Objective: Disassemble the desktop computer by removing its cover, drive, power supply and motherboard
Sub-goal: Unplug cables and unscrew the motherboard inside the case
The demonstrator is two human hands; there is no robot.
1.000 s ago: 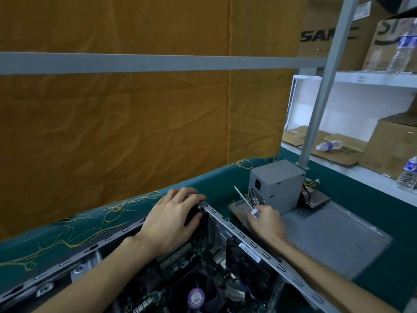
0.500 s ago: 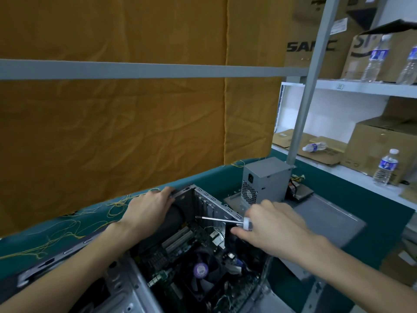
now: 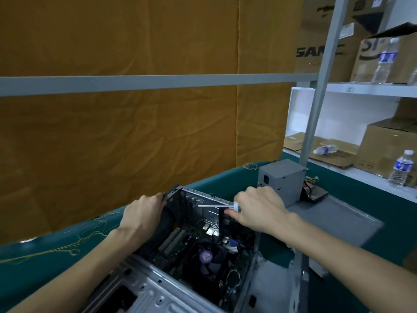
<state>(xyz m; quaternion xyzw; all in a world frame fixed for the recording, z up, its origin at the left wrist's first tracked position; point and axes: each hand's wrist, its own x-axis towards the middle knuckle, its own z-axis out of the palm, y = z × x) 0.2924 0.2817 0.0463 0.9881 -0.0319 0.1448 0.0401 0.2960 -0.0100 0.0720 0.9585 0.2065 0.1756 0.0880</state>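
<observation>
Open computer case (image 3: 180, 279) lies on its side on the green tabletop (image 3: 33, 267), near edge, cover off. Motherboard (image 3: 180, 247) is seated inside, CPU fan (image 3: 206, 256) with purple hub sticker near the middle, white expansion slots (image 3: 172, 239) left of it

Left hand (image 3: 144, 214) grips the case's far left corner, fingers curled over the rim. Right hand (image 3: 257, 210) holds a screwdriver (image 3: 216, 206), grip closed round the white handle; shaft runs roughly level to the left, tip inside the case by the rear panel. Can't tell if the tip is on a screw

Power supply (image 3: 281, 179) is out of the case, standing upright near the tabletop's far right, cables (image 3: 311, 180) bunched behind it. Flat grey side cover (image 3: 334, 220) lies on the tabletop to the right of the case, just in front of the power supply. A dark flat unit (image 3: 318, 194) sits at the cover's far end, possibly the drive, can't confirm

Behind: orange cloth backdrop (image 3: 135, 132), white shelf (image 3: 361, 175) with cardboard boxes and water bottles
</observation>
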